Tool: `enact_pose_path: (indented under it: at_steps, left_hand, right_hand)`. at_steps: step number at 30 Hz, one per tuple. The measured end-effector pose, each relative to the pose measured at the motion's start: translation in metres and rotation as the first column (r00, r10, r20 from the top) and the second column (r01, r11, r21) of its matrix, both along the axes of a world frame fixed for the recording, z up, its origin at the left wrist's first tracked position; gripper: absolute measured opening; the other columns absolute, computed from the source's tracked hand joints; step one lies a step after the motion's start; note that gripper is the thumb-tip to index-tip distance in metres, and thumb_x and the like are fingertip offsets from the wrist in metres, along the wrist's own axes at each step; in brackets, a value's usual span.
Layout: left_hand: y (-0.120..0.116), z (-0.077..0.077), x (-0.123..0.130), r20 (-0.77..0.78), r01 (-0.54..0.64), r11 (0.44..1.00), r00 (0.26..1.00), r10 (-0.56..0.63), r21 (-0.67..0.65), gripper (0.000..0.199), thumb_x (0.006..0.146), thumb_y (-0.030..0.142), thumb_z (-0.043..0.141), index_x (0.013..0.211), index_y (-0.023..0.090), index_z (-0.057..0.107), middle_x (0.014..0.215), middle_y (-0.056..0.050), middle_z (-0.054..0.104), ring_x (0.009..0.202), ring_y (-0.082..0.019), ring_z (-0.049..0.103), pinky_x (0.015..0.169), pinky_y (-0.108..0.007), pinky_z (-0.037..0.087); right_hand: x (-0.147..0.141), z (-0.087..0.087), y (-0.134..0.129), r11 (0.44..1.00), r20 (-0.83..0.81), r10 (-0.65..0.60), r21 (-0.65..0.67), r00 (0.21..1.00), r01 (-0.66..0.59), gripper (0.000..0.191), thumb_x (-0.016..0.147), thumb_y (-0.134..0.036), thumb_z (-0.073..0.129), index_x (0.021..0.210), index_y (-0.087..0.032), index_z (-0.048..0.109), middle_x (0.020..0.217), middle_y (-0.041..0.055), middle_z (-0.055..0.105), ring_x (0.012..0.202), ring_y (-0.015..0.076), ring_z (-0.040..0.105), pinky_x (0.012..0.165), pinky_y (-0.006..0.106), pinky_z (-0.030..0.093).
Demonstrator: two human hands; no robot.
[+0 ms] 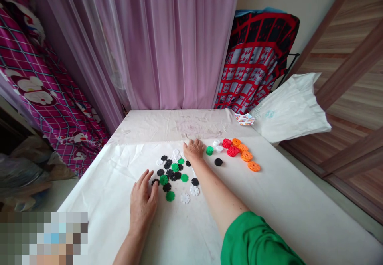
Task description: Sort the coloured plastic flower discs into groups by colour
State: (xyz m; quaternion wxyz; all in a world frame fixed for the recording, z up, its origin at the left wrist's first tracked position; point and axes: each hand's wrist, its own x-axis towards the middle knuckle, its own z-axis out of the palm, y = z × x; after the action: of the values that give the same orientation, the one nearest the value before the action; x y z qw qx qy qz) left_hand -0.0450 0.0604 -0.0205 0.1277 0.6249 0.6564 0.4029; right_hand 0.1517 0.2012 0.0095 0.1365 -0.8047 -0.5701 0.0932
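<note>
Loose flower-edged plastic discs lie in a scattered group on the table: black ones [170, 173], green ones [170, 196] and white ones [185, 198]. My left hand [143, 193] rests at the left side of this group, fingers apart, its thumb close to a black disc [155, 182]. Beyond the group, my right hand [194, 150] reaches down to the table with its fingers spread; what lies under its palm is hidden. Just to its right stands a green stack of discs [209, 150], with a black stack [218, 162] nearer to me.
Farther right are white discs [218, 146], red stacks [232, 151] and a row of orange stacks [246, 155]. A small patterned paper piece [244, 119] and a white bag [290, 109] sit at the right table edge. Purple curtains [173, 41] hang behind the white-covered table [269, 217].
</note>
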Motion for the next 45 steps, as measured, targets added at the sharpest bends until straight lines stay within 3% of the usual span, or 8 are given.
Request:
enact_pose_path:
  at_steps: [7, 13, 23, 27, 31, 35, 40, 45]
  left_hand:
    - [-0.002, -0.005, -0.001, -0.04, 0.005, 1.0, 0.999, -0.005, 0.01, 0.041, 0.091, 0.044, 0.043, 0.124, 0.024, 0.06, 0.139, -0.009, 0.056, 0.125, -0.025, 0.053, 0.109, -0.048, 0.039]
    - [0.025, -0.002, 0.011, -0.296, -0.018, 0.996, 0.955, -0.01, -0.092, 0.059, 0.091, 0.05, 0.042, 0.141, 0.019, 0.046, 0.154, -0.014, 0.038, 0.142, -0.031, 0.033, 0.115, -0.053, 0.025]
    - [0.047, 0.015, 0.049, -0.481, 0.26, 0.915, 0.787, -0.387, -0.31, 0.052, 0.096, 0.044, 0.033, 0.144, 0.026, 0.045, 0.154, -0.005, 0.038, 0.144, -0.026, 0.029, 0.118, -0.05, 0.02]
    - [0.02, 0.015, 0.052, -0.478, 0.33, 0.895, 0.76, -0.441, -0.3, 0.053, 0.097, 0.048, 0.031, 0.144, 0.028, 0.045, 0.154, -0.005, 0.038, 0.145, -0.026, 0.029, 0.117, -0.05, 0.022]
    - [-0.02, 0.009, 0.036, -0.476, 0.39, 0.87, 0.729, -0.491, -0.301, 0.065, 0.094, 0.059, 0.028, 0.151, 0.028, 0.031, 0.159, -0.009, 0.025, 0.147, -0.03, 0.021, 0.116, -0.054, 0.021]
    - [-0.055, -0.004, 0.028, -0.573, 0.404, 0.887, 0.682, -0.454, -0.222, 0.09, 0.08, 0.074, 0.044, 0.153, 0.026, 0.024, 0.159, -0.014, 0.025, 0.146, -0.037, 0.02, 0.115, -0.061, 0.014]
    - [-0.031, 0.006, 0.061, -0.527, 0.27, 0.919, 0.756, -0.388, -0.289, 0.081, 0.083, 0.072, 0.042, 0.149, 0.026, 0.036, 0.158, -0.014, 0.029, 0.145, -0.036, 0.024, 0.114, -0.063, 0.014]
    - [-0.009, 0.024, 0.079, -0.483, 0.089, 0.966, 0.853, -0.2, -0.243, 0.063, 0.091, 0.054, 0.043, 0.143, 0.018, 0.047, 0.155, -0.016, 0.035, 0.144, -0.033, 0.027, 0.116, -0.055, 0.021]
  right_hand:
    - [-0.007, -0.006, -0.038, 0.862, 0.04, 0.477, 0.177, 0.878, -0.476, 0.042, 0.1, -0.037, 0.029, 0.116, -0.024, 0.066, 0.131, 0.0092, 0.059, 0.122, 0.0197, 0.049, 0.105, 0.034, 0.033]
    - [-0.003, 0.0, -0.034, 0.852, -0.019, 0.524, 0.001, 0.851, -0.524, 0.045, 0.096, -0.049, 0.039, 0.138, -0.037, 0.05, 0.155, 0.0032, 0.036, 0.144, 0.0305, 0.025, 0.111, 0.066, 0.014]
    - [0.017, -0.015, -0.097, 0.729, 0.075, 0.676, 0.075, 0.733, -0.68, 0.043, 0.098, -0.036, 0.038, 0.139, -0.034, 0.05, 0.152, 0.004, 0.041, 0.142, 0.0237, 0.032, 0.115, 0.058, 0.019]
    - [0.038, -0.023, -0.124, 0.709, 0.079, 0.649, 0.3, 0.757, -0.638, 0.039, 0.096, -0.029, 0.04, 0.13, -0.026, 0.06, 0.138, 0.0068, 0.057, 0.13, 0.0208, 0.048, 0.112, 0.047, 0.03]
    - [0.072, -0.033, -0.146, 0.74, -0.033, 0.412, 0.595, 0.911, -0.313, 0.04, 0.095, -0.025, 0.033, 0.114, -0.019, 0.068, 0.112, 0.0102, 0.071, 0.106, 0.0193, 0.063, 0.098, 0.036, 0.044]
    - [0.091, -0.036, -0.167, 0.816, -0.051, 0.282, 0.537, 0.958, -0.212, 0.034, 0.093, -0.027, 0.039, 0.087, -0.02, 0.071, 0.089, 0.0074, 0.073, 0.085, 0.0191, 0.064, 0.081, 0.029, 0.046]
    - [0.078, -0.027, -0.179, 0.787, 0.02, 0.471, 0.442, 0.882, -0.431, 0.022, 0.088, -0.022, 0.048, 0.082, -0.023, 0.069, 0.09, 0.0052, 0.07, 0.087, 0.019, 0.061, 0.082, 0.028, 0.044]
    - [0.077, -0.03, -0.184, 0.778, -0.091, 0.421, 0.548, 0.903, -0.307, 0.025, 0.086, -0.02, 0.044, 0.086, -0.02, 0.069, 0.089, 0.0068, 0.071, 0.084, 0.0186, 0.063, 0.078, 0.027, 0.045]
